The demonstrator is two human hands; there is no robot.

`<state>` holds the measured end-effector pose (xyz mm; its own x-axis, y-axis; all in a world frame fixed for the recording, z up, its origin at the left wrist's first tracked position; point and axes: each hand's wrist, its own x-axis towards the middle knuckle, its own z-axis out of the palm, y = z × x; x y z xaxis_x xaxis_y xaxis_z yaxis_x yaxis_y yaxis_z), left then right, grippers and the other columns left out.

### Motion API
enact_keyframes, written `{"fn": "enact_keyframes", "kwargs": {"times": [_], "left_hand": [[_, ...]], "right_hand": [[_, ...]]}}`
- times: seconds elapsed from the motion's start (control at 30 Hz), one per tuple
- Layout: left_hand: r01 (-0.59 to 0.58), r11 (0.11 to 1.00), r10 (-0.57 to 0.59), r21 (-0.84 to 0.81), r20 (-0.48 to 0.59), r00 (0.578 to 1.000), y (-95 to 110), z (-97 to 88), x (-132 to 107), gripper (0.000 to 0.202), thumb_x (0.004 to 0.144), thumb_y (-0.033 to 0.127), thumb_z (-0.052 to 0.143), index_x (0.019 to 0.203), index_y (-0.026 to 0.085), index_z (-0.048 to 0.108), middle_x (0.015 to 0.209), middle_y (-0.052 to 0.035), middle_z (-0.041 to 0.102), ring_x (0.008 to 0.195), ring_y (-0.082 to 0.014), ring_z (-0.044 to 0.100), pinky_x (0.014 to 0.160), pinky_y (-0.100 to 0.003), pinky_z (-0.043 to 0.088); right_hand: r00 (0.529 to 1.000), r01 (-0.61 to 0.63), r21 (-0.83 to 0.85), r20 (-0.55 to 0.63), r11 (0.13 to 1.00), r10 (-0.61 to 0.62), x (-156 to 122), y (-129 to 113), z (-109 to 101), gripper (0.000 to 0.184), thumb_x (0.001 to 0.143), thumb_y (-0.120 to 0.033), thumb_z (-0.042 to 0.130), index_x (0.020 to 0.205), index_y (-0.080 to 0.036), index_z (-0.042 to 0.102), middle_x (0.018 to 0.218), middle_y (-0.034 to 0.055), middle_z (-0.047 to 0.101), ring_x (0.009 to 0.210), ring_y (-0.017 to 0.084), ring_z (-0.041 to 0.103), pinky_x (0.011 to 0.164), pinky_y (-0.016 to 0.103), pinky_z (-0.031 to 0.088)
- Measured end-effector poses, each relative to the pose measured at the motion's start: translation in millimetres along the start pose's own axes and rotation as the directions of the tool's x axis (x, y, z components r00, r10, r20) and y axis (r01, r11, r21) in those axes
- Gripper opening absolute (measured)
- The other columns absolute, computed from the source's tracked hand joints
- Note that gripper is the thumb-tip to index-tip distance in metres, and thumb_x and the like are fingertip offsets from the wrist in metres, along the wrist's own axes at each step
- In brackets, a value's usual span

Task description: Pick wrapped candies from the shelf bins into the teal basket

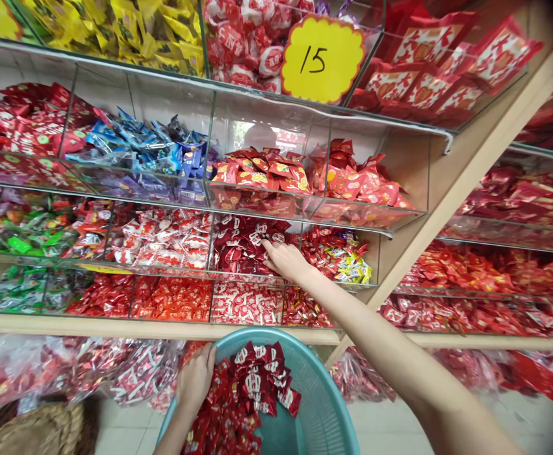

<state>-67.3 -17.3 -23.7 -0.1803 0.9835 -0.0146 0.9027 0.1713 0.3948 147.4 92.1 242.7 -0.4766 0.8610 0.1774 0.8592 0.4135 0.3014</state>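
My right hand [283, 259] reaches up into a clear shelf bin [245, 277] of dark red wrapped candies [241, 243], fingers curled down onto the wrappers. Whether it has hold of any I cannot tell. My left hand [195, 379] grips the near rim of a teal plastic basket [321, 404] held low in front of me, fingers closed over the edge. Inside the basket lies a heap of the same dark red candies [248, 392].
Tiered clear bins hold red, blue [162, 148], green [30, 234] and yellow [129, 28] wrapped sweets. A yellow price tag reading 15 [322, 58] hangs on the top tier. A slanted wooden upright [466, 164] divides the racks. Bagged sweets and a woven basket [34, 433] sit below.
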Motion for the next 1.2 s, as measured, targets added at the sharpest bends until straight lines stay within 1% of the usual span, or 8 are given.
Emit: {"fn": "enact_keyframes", "kwargs": {"times": [0.33, 0.53, 0.67, 0.8, 0.93, 1.0, 1.07, 1.2], "left_hand": [[0.005, 1.000, -0.005, 0.006, -0.008, 1.000, -1, -2.0, -1, 0.055, 0.092, 0.044, 0.014, 0.119, 0.022, 0.056, 0.117, -0.0098, 0.068, 0.096, -0.0240, 0.068, 0.081, -0.037, 0.052], [-0.010, 1.000, 0.010, 0.014, -0.008, 1.000, 1, -2.5, -1, 0.052, 0.092, 0.044, 0.015, 0.116, 0.023, 0.057, 0.113, -0.0084, 0.069, 0.093, -0.0228, 0.068, 0.080, -0.036, 0.051], [-0.015, 1.000, 0.015, 0.009, -0.010, 1.000, 1, -3.1, -2, 0.053, 0.092, 0.044, 0.015, 0.116, 0.023, 0.057, 0.109, -0.0088, 0.071, 0.089, -0.0223, 0.069, 0.076, -0.035, 0.050], [-0.014, 1.000, 0.014, 0.007, -0.013, 1.000, 1, -3.5, -2, 0.054, 0.092, 0.045, 0.014, 0.115, 0.022, 0.057, 0.107, -0.0102, 0.071, 0.088, -0.0240, 0.069, 0.075, -0.036, 0.050], [-0.013, 1.000, 0.013, 0.014, -0.017, 1.000, 2, -3.3, -2, 0.054, 0.092, 0.044, 0.015, 0.116, 0.021, 0.057, 0.109, -0.0109, 0.070, 0.090, -0.0251, 0.068, 0.076, -0.037, 0.049], [-0.009, 1.000, 0.009, 0.013, -0.021, 1.000, 2, -3.2, -2, 0.054, 0.092, 0.045, 0.015, 0.117, 0.022, 0.057, 0.109, -0.0108, 0.070, 0.091, -0.0249, 0.068, 0.076, -0.036, 0.049], [-0.008, 1.000, 0.009, 0.011, -0.023, 1.000, 2, -2.9, -2, 0.055, 0.092, 0.046, 0.014, 0.116, 0.022, 0.057, 0.108, -0.0103, 0.070, 0.090, -0.0245, 0.068, 0.075, -0.036, 0.049], [-0.007, 1.000, 0.008, 0.023, -0.033, 0.999, 1, -2.1, -2, 0.055, 0.092, 0.046, 0.014, 0.116, 0.022, 0.057, 0.109, -0.0103, 0.070, 0.091, -0.0237, 0.068, 0.076, -0.036, 0.050]], "right_hand": [[0.998, 0.013, 0.054, -0.062, 0.998, -0.010, 0, 7, -9, 0.035, 0.091, -0.033, 0.043, 0.120, -0.014, 0.045, 0.104, 0.0141, 0.066, 0.097, 0.026, 0.063, 0.077, 0.033, 0.046], [0.998, 0.033, 0.080, 0.045, 0.996, -0.037, -5, 8, -12, 0.029, 0.088, -0.032, 0.046, 0.110, -0.014, 0.055, 0.106, 0.0145, 0.066, 0.099, 0.026, 0.063, 0.077, 0.032, 0.046], [0.999, 0.027, 0.105, 0.039, 0.994, -0.031, -6, 8, -8, 0.028, 0.090, -0.031, 0.046, 0.110, -0.014, 0.056, 0.105, 0.0141, 0.066, 0.098, 0.024, 0.063, 0.079, 0.031, 0.045], [0.996, 0.051, 0.196, -0.081, 0.979, -0.036, -18, 9, -14, 0.029, 0.091, -0.027, 0.048, 0.114, -0.012, 0.055, 0.105, 0.0136, 0.063, 0.098, 0.022, 0.060, 0.081, 0.031, 0.045], [0.956, 0.167, 0.377, -0.289, 0.911, -0.056, -55, 2, -18, 0.034, 0.093, -0.031, 0.048, 0.122, -0.015, 0.051, 0.109, 0.0113, 0.061, 0.102, 0.021, 0.056, 0.087, 0.035, 0.045], [0.940, 0.266, 0.464, -0.319, 0.845, -0.122, -76, -7, -9, 0.036, 0.093, -0.034, 0.048, 0.125, -0.018, 0.050, 0.113, 0.0101, 0.061, 0.103, 0.020, 0.056, 0.090, 0.036, 0.045], [0.941, 0.318, 0.541, -0.279, 0.778, -0.191, -95, -17, 13, 0.037, 0.092, -0.036, 0.049, 0.125, -0.020, 0.051, 0.116, 0.0093, 0.061, 0.106, 0.019, 0.056, 0.092, 0.035, 0.044], [0.979, 0.195, 0.654, -0.078, 0.731, -0.191, -122, -32, 82, 0.034, 0.091, -0.034, 0.051, 0.121, -0.019, 0.055, 0.110, 0.0084, 0.064, 0.103, 0.019, 0.058, 0.090, 0.031, 0.045]]}}
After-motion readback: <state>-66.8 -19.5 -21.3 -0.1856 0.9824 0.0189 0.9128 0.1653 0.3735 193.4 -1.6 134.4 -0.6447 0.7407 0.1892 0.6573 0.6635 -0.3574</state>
